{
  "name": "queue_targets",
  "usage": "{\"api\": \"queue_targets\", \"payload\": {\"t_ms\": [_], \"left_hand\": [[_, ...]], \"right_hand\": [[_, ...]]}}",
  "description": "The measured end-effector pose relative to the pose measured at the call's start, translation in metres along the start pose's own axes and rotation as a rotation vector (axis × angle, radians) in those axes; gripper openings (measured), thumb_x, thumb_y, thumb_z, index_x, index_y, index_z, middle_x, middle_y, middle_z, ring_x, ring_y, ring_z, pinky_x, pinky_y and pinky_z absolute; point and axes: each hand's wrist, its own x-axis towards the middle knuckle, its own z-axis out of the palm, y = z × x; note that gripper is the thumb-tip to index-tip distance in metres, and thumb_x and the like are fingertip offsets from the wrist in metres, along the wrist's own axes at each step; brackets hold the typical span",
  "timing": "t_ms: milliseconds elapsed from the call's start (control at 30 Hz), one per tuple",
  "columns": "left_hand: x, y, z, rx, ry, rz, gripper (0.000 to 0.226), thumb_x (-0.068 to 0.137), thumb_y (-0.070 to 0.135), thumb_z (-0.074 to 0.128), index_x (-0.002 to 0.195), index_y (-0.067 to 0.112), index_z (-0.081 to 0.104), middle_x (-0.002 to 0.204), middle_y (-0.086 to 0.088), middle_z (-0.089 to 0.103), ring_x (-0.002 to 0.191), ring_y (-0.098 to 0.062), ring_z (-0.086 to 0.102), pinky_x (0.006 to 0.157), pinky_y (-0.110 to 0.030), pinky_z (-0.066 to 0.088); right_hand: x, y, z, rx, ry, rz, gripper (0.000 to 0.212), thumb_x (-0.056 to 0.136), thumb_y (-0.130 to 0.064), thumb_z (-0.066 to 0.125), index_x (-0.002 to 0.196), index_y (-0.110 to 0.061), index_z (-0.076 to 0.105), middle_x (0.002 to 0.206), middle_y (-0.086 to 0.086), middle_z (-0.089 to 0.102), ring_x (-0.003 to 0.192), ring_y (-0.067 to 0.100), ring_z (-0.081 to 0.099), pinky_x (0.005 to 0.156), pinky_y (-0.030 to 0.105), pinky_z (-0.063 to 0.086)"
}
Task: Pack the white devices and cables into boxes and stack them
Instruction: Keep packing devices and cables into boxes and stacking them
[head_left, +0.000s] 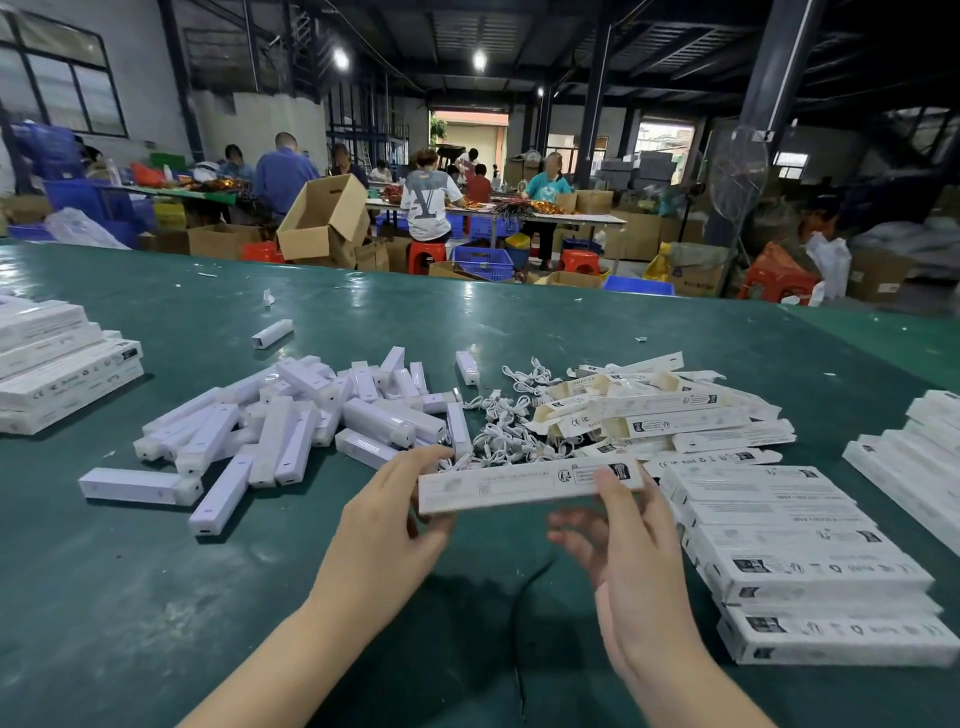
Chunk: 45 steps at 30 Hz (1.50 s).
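Nearest you: your left hand (387, 525) and right hand (631, 551) hold one long white box (530, 486) between them, level, just above the green table (156, 597). Left fingers curl round the box's left end; right thumb presses its right end w/ fingers under it, blurred, so exact grip there is unclear. Box looks closed; can't tell what's inside.

Just right of your right hand: the packed stack (789, 551), closed boxes laid in overlapping rows, near edge close to your wrist. That's the done part, plus more closed boxes at far right (914, 457) and a pile at far left (57, 358).

Left to do, by my read: plenty. Beyond your left hand, a loose heap of white devices (291, 421), still unboxed. Straight past the held box, a tangle of white cables (498, 421). Right of that, flat unfolded cartons (665, 410) waiting. Roughly mid-task, I'd say.

The held box sits close to the packed stack, a short carry to your right.

Far back: other workers at tables, cardboard cartons, blue crates.
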Motion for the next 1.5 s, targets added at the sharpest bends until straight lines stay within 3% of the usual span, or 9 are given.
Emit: {"api": "queue_targets", "payload": {"t_ms": [133, 233, 467, 600, 733, 900, 1033, 1300, 1500], "left_hand": [[-0.006, 0.005, 0.009, -0.219, -0.060, -0.021, 0.075, 0.084, -0.006, 0.056, 0.117, 0.059, 0.039, 0.099, 0.022, 0.058, 0.057, -0.012, 0.042, 0.052, -0.012, 0.038], [-0.008, 0.002, 0.011, -0.229, -0.078, -0.031, 0.075, 0.086, -0.004, 0.054, 0.120, 0.059, 0.034, 0.102, 0.023, 0.058, 0.056, -0.017, 0.042, 0.050, -0.015, 0.038], [-0.011, 0.006, 0.016, -0.159, -0.336, 0.048, 0.048, 0.087, 0.029, 0.045, 0.123, 0.057, 0.028, 0.082, 0.011, 0.059, 0.052, -0.015, 0.043, 0.052, -0.029, 0.040], [-0.012, 0.003, 0.016, -0.054, -0.435, 0.050, 0.055, 0.086, 0.027, 0.041, 0.129, 0.058, 0.026, 0.087, 0.020, 0.059, 0.063, -0.009, 0.051, 0.059, -0.021, 0.042], [-0.008, -0.004, 0.015, -0.062, -0.376, 0.052, 0.045, 0.094, 0.028, 0.044, 0.123, 0.060, 0.031, 0.098, 0.024, 0.053, 0.078, -0.008, 0.055, 0.070, -0.017, 0.045], [-0.008, -0.010, 0.014, -0.043, -0.402, 0.046, 0.034, 0.094, 0.026, 0.044, 0.116, 0.053, 0.042, 0.091, 0.017, 0.057, 0.080, -0.012, 0.055, 0.067, -0.012, 0.040], [-0.006, -0.013, 0.011, -0.024, -0.381, 0.015, 0.030, 0.095, 0.022, 0.048, 0.113, 0.046, 0.049, 0.086, 0.018, 0.058, 0.075, -0.009, 0.054, 0.067, -0.013, 0.041], [0.011, -0.026, -0.008, 0.295, -0.042, -0.063, 0.020, 0.087, 0.013, 0.060, 0.105, 0.020, 0.066, 0.100, 0.009, 0.060, 0.099, -0.015, 0.053, 0.091, -0.031, 0.041], [0.022, -0.053, -0.048, 0.784, 0.038, -0.564, 0.044, 0.084, 0.027, 0.061, 0.127, 0.021, 0.055, 0.139, -0.020, 0.036, 0.131, -0.036, 0.028, 0.106, -0.046, 0.023]], "right_hand": [[-0.001, 0.007, 0.005, 0.029, -0.039, 0.001, 0.048, 0.095, -0.021, 0.058, 0.135, -0.045, 0.047, 0.087, -0.013, 0.074, 0.062, 0.021, 0.069, 0.059, 0.029, 0.058], [-0.001, 0.005, 0.005, 0.019, -0.085, 0.002, 0.055, 0.092, -0.018, 0.062, 0.135, -0.048, 0.047, 0.091, -0.004, 0.075, 0.066, 0.024, 0.070, 0.061, 0.030, 0.058], [-0.008, 0.002, 0.013, 0.285, -0.200, 0.356, 0.053, 0.063, -0.011, 0.075, 0.113, -0.001, 0.060, 0.091, 0.016, 0.074, 0.064, 0.016, 0.068, 0.055, 0.021, 0.055], [-0.012, 0.002, 0.014, 0.093, -0.328, 0.476, 0.041, 0.074, -0.018, 0.072, 0.111, -0.002, 0.065, 0.098, 0.017, 0.074, 0.078, 0.021, 0.071, 0.063, 0.027, 0.057], [0.000, -0.018, 0.005, 0.288, -0.093, 0.412, 0.022, 0.092, -0.018, 0.056, 0.103, 0.001, 0.057, 0.105, 0.029, 0.070, 0.094, 0.037, 0.072, 0.065, 0.038, 0.061], [0.021, -0.040, -0.011, 0.510, 0.257, 0.309, 0.005, 0.090, -0.006, 0.064, 0.088, -0.004, 0.060, 0.077, 0.016, 0.069, 0.061, 0.015, 0.068, 0.053, 0.019, 0.056], [0.029, -0.036, -0.017, 0.489, 0.290, 0.307, 0.006, 0.089, 0.003, 0.062, 0.086, -0.003, 0.059, 0.080, 0.009, 0.062, 0.068, 0.010, 0.062, 0.055, 0.015, 0.055], [0.026, -0.030, -0.019, 0.323, 0.160, 0.455, 0.046, 0.101, -0.043, 0.041, 0.096, -0.008, 0.070, 0.077, 0.002, 0.075, 0.059, 0.013, 0.069, 0.052, 0.022, 0.057], [0.022, -0.022, -0.013, 0.197, 0.047, 0.507, 0.032, 0.098, -0.026, 0.048, 0.091, -0.007, 0.072, 0.066, 0.000, 0.069, 0.050, 0.011, 0.060, 0.046, 0.020, 0.053]]}}
